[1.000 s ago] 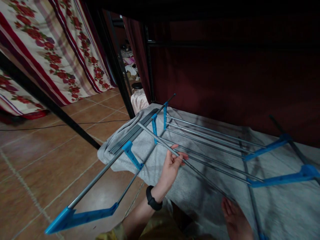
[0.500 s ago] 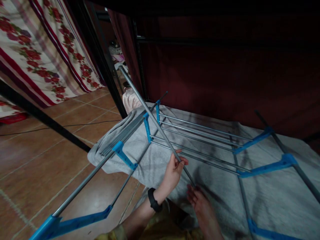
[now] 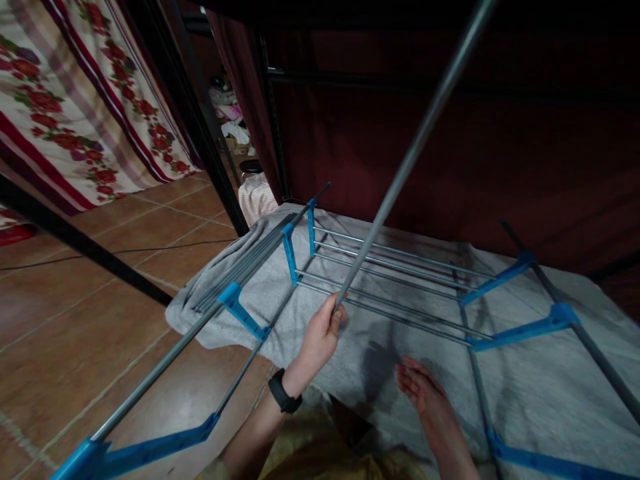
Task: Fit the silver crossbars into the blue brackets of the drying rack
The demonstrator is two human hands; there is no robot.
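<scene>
My left hand [image 3: 319,339], with a dark band on the wrist, is closed around the lower end of a long grey metal tube [image 3: 403,175]. The tube slants up to the right and leaves the top of the view. To the right, my right hand [image 3: 424,387] is open above the grey blanket, its fingers apart and touching no tube. In front of both hands lies a partly assembled rack with thin metal rods [image 3: 400,261] between blue plastic brackets [image 3: 530,328]. On the left, a blue bracket [image 3: 243,312] joins a side tube.
Several loose tubes [image 3: 245,263] lie bundled on the grey blanket [image 3: 425,433], at its left edge. A black bed frame post [image 3: 205,133] and a slanting black bar [image 3: 90,240] stand to the left. Behind hangs a dark red curtain [image 3: 450,167]. A cable [image 3: 125,251] crosses the tiled floor.
The tube has swung from leaning up-left to leaning up-right. My left hand now grips it at the lower end. My right hand has come away from the tube and moved right.
</scene>
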